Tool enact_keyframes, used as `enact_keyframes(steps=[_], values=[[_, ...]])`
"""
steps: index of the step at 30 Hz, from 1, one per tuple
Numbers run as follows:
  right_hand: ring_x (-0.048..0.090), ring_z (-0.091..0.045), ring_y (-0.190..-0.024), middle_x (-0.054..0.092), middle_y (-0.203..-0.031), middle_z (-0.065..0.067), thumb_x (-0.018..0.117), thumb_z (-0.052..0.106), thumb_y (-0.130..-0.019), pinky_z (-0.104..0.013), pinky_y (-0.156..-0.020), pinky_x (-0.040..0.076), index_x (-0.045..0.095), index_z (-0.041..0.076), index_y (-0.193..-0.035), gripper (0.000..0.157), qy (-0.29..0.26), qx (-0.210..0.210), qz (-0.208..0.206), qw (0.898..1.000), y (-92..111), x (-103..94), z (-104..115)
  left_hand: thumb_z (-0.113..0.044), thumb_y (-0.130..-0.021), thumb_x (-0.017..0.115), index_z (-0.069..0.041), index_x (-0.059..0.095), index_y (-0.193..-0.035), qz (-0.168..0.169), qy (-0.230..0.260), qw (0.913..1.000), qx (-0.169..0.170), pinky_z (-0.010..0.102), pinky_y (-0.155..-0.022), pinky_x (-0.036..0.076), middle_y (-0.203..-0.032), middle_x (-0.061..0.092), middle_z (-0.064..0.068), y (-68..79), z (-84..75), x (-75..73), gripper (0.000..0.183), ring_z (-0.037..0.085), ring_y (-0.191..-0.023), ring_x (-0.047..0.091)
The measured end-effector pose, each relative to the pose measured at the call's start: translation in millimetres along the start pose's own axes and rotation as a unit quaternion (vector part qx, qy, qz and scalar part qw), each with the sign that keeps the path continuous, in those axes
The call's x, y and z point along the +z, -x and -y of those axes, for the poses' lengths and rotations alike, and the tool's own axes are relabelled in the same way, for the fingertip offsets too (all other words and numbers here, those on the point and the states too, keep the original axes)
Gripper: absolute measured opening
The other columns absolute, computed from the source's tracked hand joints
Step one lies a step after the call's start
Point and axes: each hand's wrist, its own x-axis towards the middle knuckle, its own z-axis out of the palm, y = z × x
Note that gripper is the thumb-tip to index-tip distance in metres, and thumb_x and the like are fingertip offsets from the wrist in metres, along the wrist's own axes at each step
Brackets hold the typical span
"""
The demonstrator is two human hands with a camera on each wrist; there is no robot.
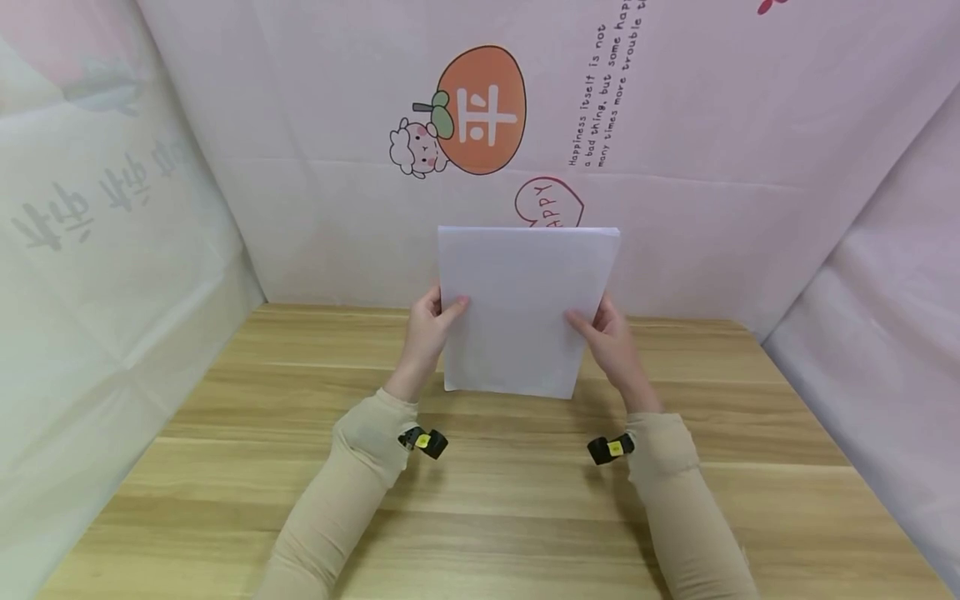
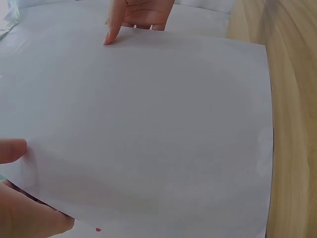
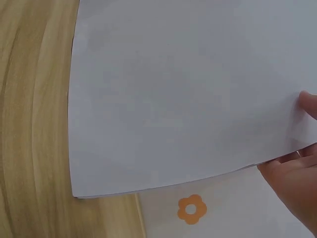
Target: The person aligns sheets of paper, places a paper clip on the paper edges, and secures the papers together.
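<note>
A stack of blank white paper (image 1: 525, 308) stands upright, its lower edge close over the wooden table. On its left edge my left hand (image 1: 431, 329) grips it, thumb on the near face and fingers behind. My right hand (image 1: 613, 342) holds the right edge the same way, a little lower than mid-height. In the left wrist view the paper (image 2: 158, 124) fills most of the picture, with the right hand (image 2: 143, 12) at its far edge. The right wrist view shows the layered edge of the paper (image 3: 173, 99) and the right hand (image 3: 297, 173) pinching it.
The wooden table (image 1: 510, 517) spreads under both forearms. Behind it hangs a pale cloth (image 1: 337, 208) printed with an orange fruit, a small sheep and lettering. More cloth (image 1: 900, 358) borders the right side. Black wrist cameras (image 1: 424, 442) are strapped to both sleeves.
</note>
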Motion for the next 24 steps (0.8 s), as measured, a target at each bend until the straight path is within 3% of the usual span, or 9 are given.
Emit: enact_keyframes(steps=[10, 17, 24], values=[[0.056, -0.006, -0.113, 0.054, -0.134, -0.009, 0.055, 0.017, -0.096, -0.018, -0.09, 0.046, 0.04, 0.005, -0.139, 0.046, -0.019, -0.027, -0.001, 0.999, 0.4, 4.0, -1.8, -0.003, -0.093, 0.056, 0.008, 0.051, -0.126, -0.004, 0.003, 1.0, 0.002, 0.042, -0.102, 0.041, -0.126, 0.056, 0.024, 1.7, 2.4, 2.8, 0.035, 0.029, -0.115, 0.055], [0.056, -0.006, -0.113, 0.056, -0.13, -0.005, 0.055, 0.016, -0.096, -0.018, -0.091, 0.045, 0.042, 0.005, -0.137, 0.044, -0.029, -0.046, -0.008, 0.998, -2.0, 4.6, 0.6, -0.006, -0.093, 0.058, 0.006, 0.052, -0.125, -0.015, 0.01, 0.9998, -0.005, 0.04, -0.104, 0.039, -0.125, 0.057, 0.02, 1.9, -2.5, 3.6, 0.035, 0.025, -0.115, 0.055], [0.056, -0.007, -0.113, 0.055, -0.131, -0.005, 0.056, 0.016, -0.096, -0.019, -0.091, 0.046, 0.04, 0.007, -0.139, 0.047, -0.039, -0.043, -0.001, 0.998, -2.3, 3.5, -1.5, -0.006, -0.094, 0.056, 0.004, 0.051, -0.127, -0.005, 0.015, 0.9999, -0.006, 0.039, -0.103, 0.04, -0.127, 0.057, 0.019, 0.8, -2.4, 2.3, 0.036, 0.024, -0.115, 0.055]])
